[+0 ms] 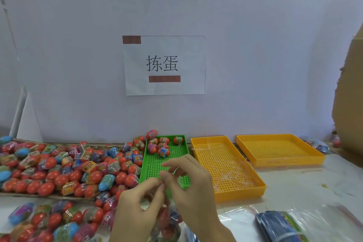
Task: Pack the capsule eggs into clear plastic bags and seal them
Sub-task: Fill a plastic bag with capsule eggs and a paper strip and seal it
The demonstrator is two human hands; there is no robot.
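**Bag Top Pinched Over a Filled Bag**

Both hands met low at the front, over a clear bag [167,220] already holding several capsule eggs. Left hand [135,204] and right hand [188,184] had their fingertips drawn together, pinching the top of the bag between them, probably to gather or close its mouth; the exact fastening was too blurred to make out. Holding the top up let the eggs hang at the bottom, clear of the seal.

Just behind the hands sat a green tray [155,165] with a few eggs at its far end, likely a counting spot. A big heap of loose eggs [64,167] lay to the left on the worktop [306,180], within easy reach. To the right stood two yellow trays [225,165], the nearer one strewn with thin clear strips. Spare clear bags [243,220] lay at the front right, ready for the next batch. A paper sign [165,65] hung on the wall behind.
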